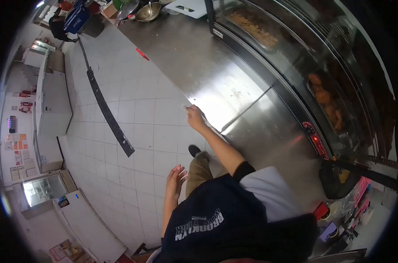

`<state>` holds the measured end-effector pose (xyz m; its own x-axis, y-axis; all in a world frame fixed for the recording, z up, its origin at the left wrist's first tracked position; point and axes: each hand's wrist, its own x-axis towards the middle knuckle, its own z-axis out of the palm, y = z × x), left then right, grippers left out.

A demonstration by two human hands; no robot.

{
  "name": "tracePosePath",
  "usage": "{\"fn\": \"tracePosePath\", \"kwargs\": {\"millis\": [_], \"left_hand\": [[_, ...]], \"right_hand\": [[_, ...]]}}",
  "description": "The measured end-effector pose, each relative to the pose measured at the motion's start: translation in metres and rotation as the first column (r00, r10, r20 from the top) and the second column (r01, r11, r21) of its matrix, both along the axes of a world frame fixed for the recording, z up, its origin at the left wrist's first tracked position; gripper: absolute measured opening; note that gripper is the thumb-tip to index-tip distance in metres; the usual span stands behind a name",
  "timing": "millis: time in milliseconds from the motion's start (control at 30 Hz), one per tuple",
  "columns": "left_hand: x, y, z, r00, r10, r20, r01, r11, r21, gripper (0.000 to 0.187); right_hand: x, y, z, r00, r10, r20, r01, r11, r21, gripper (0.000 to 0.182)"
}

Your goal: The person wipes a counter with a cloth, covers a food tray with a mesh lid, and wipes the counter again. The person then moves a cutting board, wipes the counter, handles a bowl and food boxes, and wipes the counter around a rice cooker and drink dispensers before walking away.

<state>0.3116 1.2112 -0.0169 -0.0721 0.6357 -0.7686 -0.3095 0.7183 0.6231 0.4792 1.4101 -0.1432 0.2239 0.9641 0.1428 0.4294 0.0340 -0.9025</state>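
Note:
My right hand [194, 116] is by the near edge of the steel counter [181, 57], its fingers curled together; whatever may be between them is too small to make out. Lower down, my left hand [177, 176] hangs over the tiled floor with its fingers apart and nothing in them. Beyond the counter stands a glass display case [260, 48] with trays of fried food [325, 101] inside. A small red object [142, 54] lies at the counter's edge, away from both hands.
A long dark strip [107, 109] runs along the tiled floor. White freezers [54, 103] stand at the left. Metal bowls [149, 12] and a white board [188, 7] are at the counter's far end. Another person [57, 27] is by a bin [93, 26] at the top left.

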Motion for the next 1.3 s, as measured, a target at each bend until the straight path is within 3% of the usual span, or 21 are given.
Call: {"fn": "tracePosePath", "kwargs": {"millis": [67,100,133,267,300,333,400,467,500,533,567,667,733,833,933,967,1067,1167,1200,1233,1300], "left_hand": [[-0.019,0.033,-0.003,1.0,0.008,0.005,-0.008,1.0,0.008,0.041],[-0.029,0.047,-0.006,1.0,0.015,0.012,-0.015,1.0,0.009,0.041],[-0.041,0.062,-0.009,0.999,0.031,0.014,-0.031,0.999,0.014,0.042],[-0.097,0.122,-0.021,0.998,0.067,0.002,-0.067,0.997,0.048,0.044],[-0.111,0.138,-0.024,0.996,0.087,0.014,-0.087,0.995,0.057,0.044],[-0.125,0.148,-0.024,0.994,0.105,0.022,-0.107,0.993,0.058,0.044],[-0.149,0.173,-0.013,0.998,0.065,0.0,-0.064,0.995,0.071,0.053],[-0.171,0.201,-0.009,0.999,0.05,-0.018,-0.048,0.995,0.092,0.053],[-0.18,0.213,-0.011,0.998,0.059,-0.021,-0.056,0.993,0.1,0.05],[-0.185,0.226,-0.014,0.997,0.068,-0.022,-0.065,0.992,0.111,0.046],[-0.189,0.239,-0.014,0.999,0.035,-0.019,-0.033,0.994,0.102,0.046],[-0.191,0.277,-0.001,0.999,-0.046,0.005,0.045,0.996,0.082,0.046],[-0.195,0.296,-0.008,0.999,-0.044,0.01,0.043,0.996,0.08,0.046],[-0.199,0.32,-0.029,0.997,-0.065,0.037,0.064,0.998,0.027,0.046],[-0.186,0.347,-0.037,0.986,-0.156,0.054,0.157,0.987,-0.025,0.053],[-0.182,0.355,-0.036,0.979,-0.196,0.053,0.198,0.979,-0.039,0.057],[-0.162,0.387,-0.034,0.954,-0.292,0.07,0.294,0.956,-0.022,0.057],[-0.141,0.418,-0.026,0.963,-0.267,0.037,0.267,0.964,0.005,0.046],[-0.136,0.428,-0.025,0.963,-0.268,0.032,0.268,0.963,0.002,0.045],[-0.131,0.437,-0.027,0.962,-0.271,0.031,0.271,0.962,-0.003,0.043],[-0.122,0.456,-0.033,0.958,-0.281,0.052,0.281,0.96,-0.007,0.042]], "right_hand": [[0.035,0.018,0.03,0.949,0.191,0.25,-0.1,0.937,-0.335,0.027],[0.062,0.02,-0.025,0.986,-0.127,0.105,0.146,0.969,-0.201,0.033],[0.115,0.016,-0.082,0.906,-0.372,0.2,0.354,0.927,0.121,0.033],[0.222,0.001,0.043,0.678,-0.727,-0.109,0.71,0.686,-0.161,0.025],[0.228,0.001,0.006,0.646,-0.684,0.338,0.713,0.699,0.052,0.024],[0.223,0.001,-0.028,0.415,-0.569,0.71,0.624,0.746,0.233,0.024],[0.132,0.033,-0.061,0.746,-0.646,0.162,0.653,0.757,0.012,0.03],[-0.002,0.076,-0.042,0.8,-0.454,0.392,0.465,0.882,0.072,0.042],[-0.051,0.099,-0.079,0.898,-0.366,0.246,0.327,0.927,0.185,0.048],[-0.097,0.122,-0.055,0.956,-0.152,0.252,0.135,0.987,0.083,0.047],[-0.133,0.138,-0.052,0.998,0.06,0.012,-0.06,0.998,0.007,0.043],[-0.134,0.16,0.033,0.97,-0.031,-0.243,-0.035,0.965,-0.26,0.039],[-0.082,0.146,0.024,0.943,-0.305,-0.13,0.295,0.951,-0.092,0.036],[0.05,0.087,0.037,0.688,-0.715,0.122,0.723,0.691,-0.023,0.026],[0.171,0.025,0.049,0.358,-0.744,0.565,0.887,0.46,0.043,0.022],[0.189,0.02,0.041,0.283,-0.675,0.682,0.889,0.451,0.078,0.022],[0.214,0.047,-0.053,0.061,-0.552,0.832,0.607,0.682,0.408,0.027],[0.082,0.17,-0.121,0.479,-0.798,0.366,0.776,0.58,0.247,0.026],[0.015,0.205,-0.092,0.562,-0.723,0.402,0.742,0.656,0.141,0.025],[-0.026,0.226,-0.055,0.848,-0.474,0.237,0.497,0.866,-0.046,0.023],[-0.094,0.272,-0.055,0.96,-0.195,-0.201,0.221,0.968,0.118,0.033]]}}
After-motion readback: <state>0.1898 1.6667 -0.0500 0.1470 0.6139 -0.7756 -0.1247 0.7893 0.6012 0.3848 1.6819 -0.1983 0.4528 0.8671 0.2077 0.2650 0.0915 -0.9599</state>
